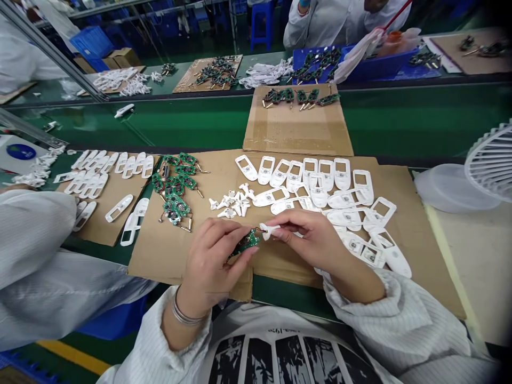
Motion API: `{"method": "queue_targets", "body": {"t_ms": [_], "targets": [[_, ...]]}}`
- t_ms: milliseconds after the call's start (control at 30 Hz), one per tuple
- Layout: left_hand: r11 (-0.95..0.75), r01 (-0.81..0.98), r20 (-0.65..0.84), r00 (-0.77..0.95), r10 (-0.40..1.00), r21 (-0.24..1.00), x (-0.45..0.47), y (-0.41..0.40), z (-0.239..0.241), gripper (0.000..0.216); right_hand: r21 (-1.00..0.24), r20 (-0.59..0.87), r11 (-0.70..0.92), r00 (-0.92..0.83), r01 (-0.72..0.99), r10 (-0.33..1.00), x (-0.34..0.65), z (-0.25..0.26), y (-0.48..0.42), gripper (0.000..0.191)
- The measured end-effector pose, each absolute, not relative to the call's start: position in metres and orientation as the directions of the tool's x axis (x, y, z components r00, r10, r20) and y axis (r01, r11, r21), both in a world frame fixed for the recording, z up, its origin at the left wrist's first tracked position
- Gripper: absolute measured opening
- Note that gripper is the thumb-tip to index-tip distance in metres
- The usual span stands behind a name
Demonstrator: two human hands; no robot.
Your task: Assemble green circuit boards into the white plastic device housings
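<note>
My left hand point(216, 261) grips a green circuit board point(248, 241) between thumb and fingers. A thin wire runs from the board toward a small white plastic tip point(267, 230), pinched by my right hand point(310, 234). The two pieces are held close together above the cardboard point(276, 266). Just beyond my hands lies a heap of similar white plastic tips point(236, 202). Left of it is a cluster of green circuit boards point(176, 186) with metal probe ends. White oval housings point(342, 173) with rectangular windows spread over the right side, some overlapping near my right hand.
A co-worker's sleeve point(32, 229) is at the left, beside more white housings point(90, 170). Across a green belt point(180, 125), another cardboard sheet point(298, 128) bears several boards. A white fan point(494, 160) and a translucent tub point(452, 186) stand at right.
</note>
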State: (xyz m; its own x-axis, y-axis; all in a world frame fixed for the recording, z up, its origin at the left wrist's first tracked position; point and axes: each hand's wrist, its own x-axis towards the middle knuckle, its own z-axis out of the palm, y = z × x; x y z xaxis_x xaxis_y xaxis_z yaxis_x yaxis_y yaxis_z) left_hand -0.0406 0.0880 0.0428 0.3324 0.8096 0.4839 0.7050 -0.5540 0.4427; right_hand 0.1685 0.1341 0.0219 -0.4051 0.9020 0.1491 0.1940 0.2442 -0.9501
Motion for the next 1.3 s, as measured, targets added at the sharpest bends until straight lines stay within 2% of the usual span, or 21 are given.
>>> {"method": "queue_targets", "body": {"t_ms": [200,367,633,1033,1133,1300], "targets": [[-0.559,0.734,0.506,0.338,0.793,0.386,-0.035,0.086,0.039,0.028,-0.991,0.13,0.114,-0.366,-0.065,0.921,0.163,0.016,0.128,0.007],[-0.536,0.741,0.468,0.335,0.818,0.405,-0.035,0.087,0.037,0.035,-0.986,0.122,0.151,-0.335,0.064,0.934,0.167,0.018,0.13,0.01],[-0.531,0.749,0.467,0.334,0.819,0.395,-0.034,0.087,0.039,0.028,-0.921,0.221,0.321,-0.383,0.22,0.897,0.17,0.026,0.133,0.011],[-0.565,0.767,0.494,0.38,0.782,0.305,-0.034,0.089,0.036,0.031,-0.787,0.348,0.52,-0.456,0.333,0.819,0.17,0.024,0.134,0.013],[-0.576,0.769,0.504,0.394,0.769,0.277,-0.034,0.089,0.035,0.032,-0.792,0.377,0.522,-0.418,0.318,0.827,0.17,0.024,0.134,0.012],[-0.578,0.764,0.519,0.384,0.764,0.286,-0.035,0.09,0.033,0.033,-0.814,0.296,0.457,-0.421,0.359,0.857,0.171,0.024,0.135,0.012]]}}
